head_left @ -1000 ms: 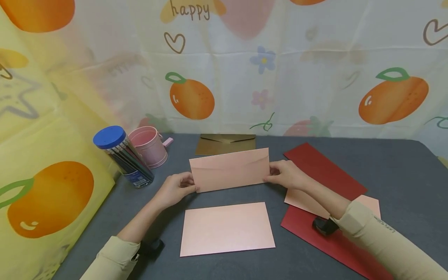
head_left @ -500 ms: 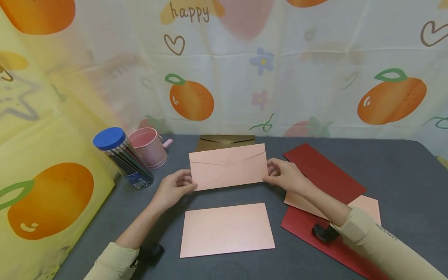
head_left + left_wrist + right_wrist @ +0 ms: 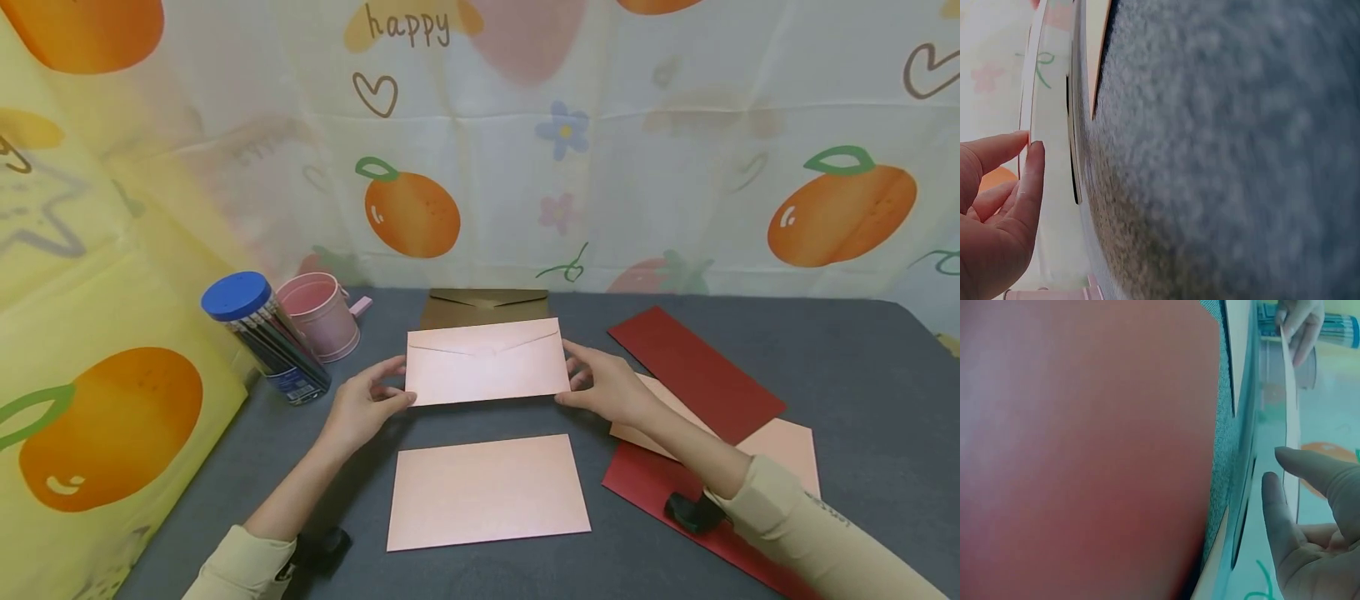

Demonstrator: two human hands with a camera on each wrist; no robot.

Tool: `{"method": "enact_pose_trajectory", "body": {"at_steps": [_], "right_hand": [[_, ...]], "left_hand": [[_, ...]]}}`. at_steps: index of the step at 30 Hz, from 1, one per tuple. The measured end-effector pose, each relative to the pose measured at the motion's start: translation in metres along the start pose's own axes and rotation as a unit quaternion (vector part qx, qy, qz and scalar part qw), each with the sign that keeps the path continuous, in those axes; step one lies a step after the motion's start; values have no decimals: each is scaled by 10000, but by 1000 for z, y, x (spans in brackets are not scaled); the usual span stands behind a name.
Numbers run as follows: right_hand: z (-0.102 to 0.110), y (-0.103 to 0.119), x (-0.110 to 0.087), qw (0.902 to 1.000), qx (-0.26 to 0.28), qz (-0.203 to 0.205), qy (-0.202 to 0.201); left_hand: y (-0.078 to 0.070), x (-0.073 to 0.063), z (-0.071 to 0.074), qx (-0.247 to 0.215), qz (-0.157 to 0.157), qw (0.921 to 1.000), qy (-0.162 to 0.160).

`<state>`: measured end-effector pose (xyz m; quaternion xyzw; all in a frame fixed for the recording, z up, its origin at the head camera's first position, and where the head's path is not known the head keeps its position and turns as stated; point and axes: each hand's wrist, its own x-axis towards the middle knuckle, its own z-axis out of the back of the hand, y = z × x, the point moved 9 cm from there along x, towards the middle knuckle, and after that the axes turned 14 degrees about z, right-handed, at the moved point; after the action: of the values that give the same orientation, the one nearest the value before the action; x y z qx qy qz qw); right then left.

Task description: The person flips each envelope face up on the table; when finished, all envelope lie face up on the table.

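A pale pink envelope is held up between both hands, its flap seam toward the head camera. My left hand pinches its left edge near the lower corner; in the left wrist view the thumb and a finger meet at the thin edge. My right hand grips the opposite edge, thumb at the lower corner and the other fingers partly behind. A second pink envelope lies plain side up on the table, nearer the head camera. Partly hidden behind the held one is a brown-gold envelope.
Red envelopes and pink ones overlap on the right, beneath the right forearm. At the back left stand a clear jar of pencils with a blue lid and a small pink bucket. A printed cloth hangs behind the table.
The held envelope first rose and tilted back, showing its flap seam more clearly, then dipped slightly and levelled. My right hand has shifted a little left. The things on the table look unchanged.
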<state>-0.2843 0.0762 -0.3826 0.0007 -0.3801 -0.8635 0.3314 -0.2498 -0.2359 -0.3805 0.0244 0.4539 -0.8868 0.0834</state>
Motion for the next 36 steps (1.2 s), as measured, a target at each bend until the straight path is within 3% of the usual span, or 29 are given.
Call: {"method": "enact_pose_trajectory", "body": {"at_steps": [12,21,36], "right_hand": [[-16,2,7,9992,-17,12,398],[-24,-1,13,9981,148,-120,580],[-32,-2,20,9963,-11,-121,845]], "left_hand": [[4,3,6,589,-165,9981,-12],[7,13,4,891,-230,9957,144],[11,27,-1,1034,-271,9938,310]]}}
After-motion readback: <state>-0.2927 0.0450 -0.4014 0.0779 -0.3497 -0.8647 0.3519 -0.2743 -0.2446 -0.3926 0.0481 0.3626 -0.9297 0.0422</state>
